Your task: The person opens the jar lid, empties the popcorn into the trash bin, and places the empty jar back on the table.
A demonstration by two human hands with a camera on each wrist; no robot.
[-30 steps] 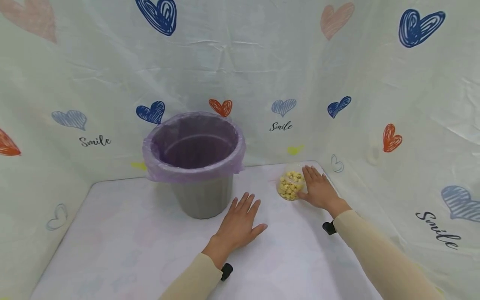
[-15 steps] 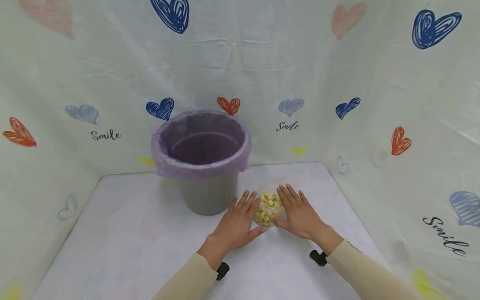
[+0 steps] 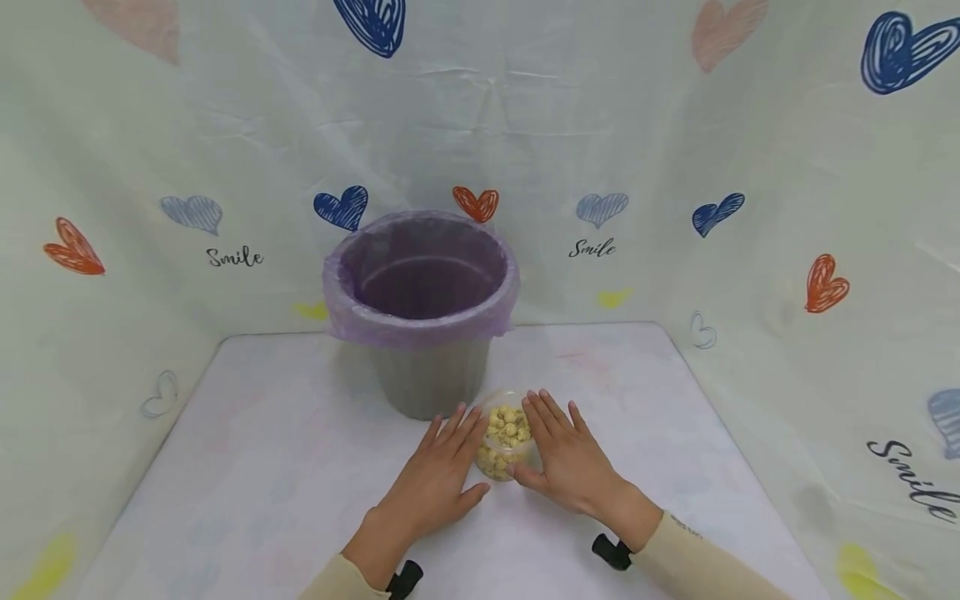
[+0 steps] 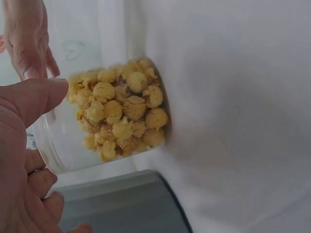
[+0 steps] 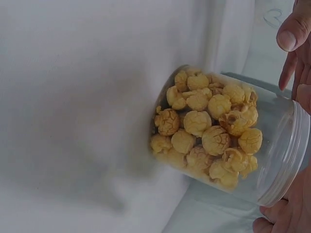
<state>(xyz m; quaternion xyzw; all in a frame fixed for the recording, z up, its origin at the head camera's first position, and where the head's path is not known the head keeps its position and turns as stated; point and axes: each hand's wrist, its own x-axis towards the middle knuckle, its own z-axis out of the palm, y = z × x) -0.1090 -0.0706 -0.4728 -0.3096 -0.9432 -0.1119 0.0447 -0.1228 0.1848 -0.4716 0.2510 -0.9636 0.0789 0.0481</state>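
Flanking clear jar [image 5: 274, 141]: left hand [image 3: 427, 479], fingers straight and slightly spread, thumb apart; right hand [image 3: 576, 465], fingers straight with narrow gaps, thumb near jar's front. Exact finger contact cannot be told. Jar upright on white table [image 3: 262, 425], between hands, partly filled with yellow popcorn [image 5: 206, 131]. Grey bin [image 3: 429, 379] just behind and slightly left; purple liner [image 3: 427, 331] folded over rim. Beige sleeves [image 3: 705, 558] on both arms. Backdrop [image 3: 525, 158] printed with hearts and "Smile".

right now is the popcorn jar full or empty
Partly full: in both wrist views, popcorn fills the clear jar only partway, leaving its upper part bare.
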